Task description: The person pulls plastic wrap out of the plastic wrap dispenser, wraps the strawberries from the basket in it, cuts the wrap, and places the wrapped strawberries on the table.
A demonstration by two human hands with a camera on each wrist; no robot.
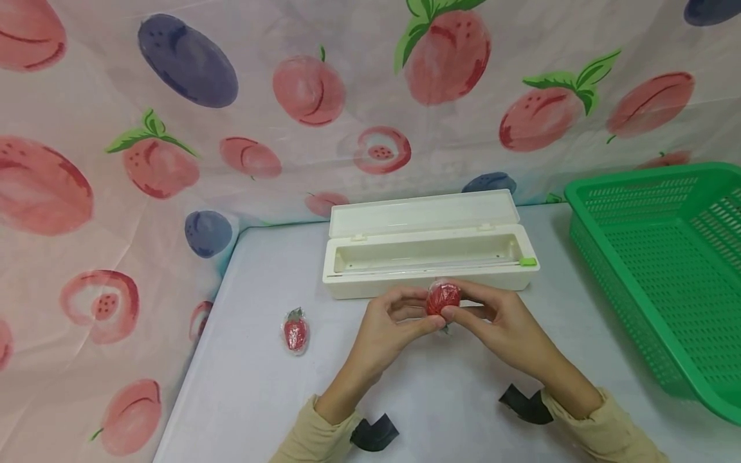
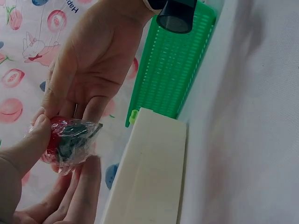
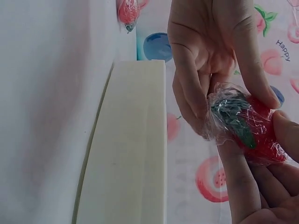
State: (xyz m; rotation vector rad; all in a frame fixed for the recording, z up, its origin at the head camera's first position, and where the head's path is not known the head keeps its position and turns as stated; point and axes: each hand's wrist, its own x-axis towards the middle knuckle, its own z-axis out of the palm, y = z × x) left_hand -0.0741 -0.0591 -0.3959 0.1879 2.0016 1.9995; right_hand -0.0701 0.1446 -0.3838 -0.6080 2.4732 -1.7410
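Note:
In the head view my left hand and my right hand hold one strawberry between their fingers and thumbs. It is red with green leaves and wrapped in clear film, which looks crinkled around the leaves in the right wrist view, where the strawberry shows close up. Just behind the hands stands a long white box with its lid tipped back. A green slider sits at the right end of its front edge. Another film-wrapped strawberry lies on the table, left of my left hand.
A green slotted basket stands at the right on the white-covered table. Behind the table hangs a fruit-print cloth, which also runs along the left side. Black strips show near both sleeves.

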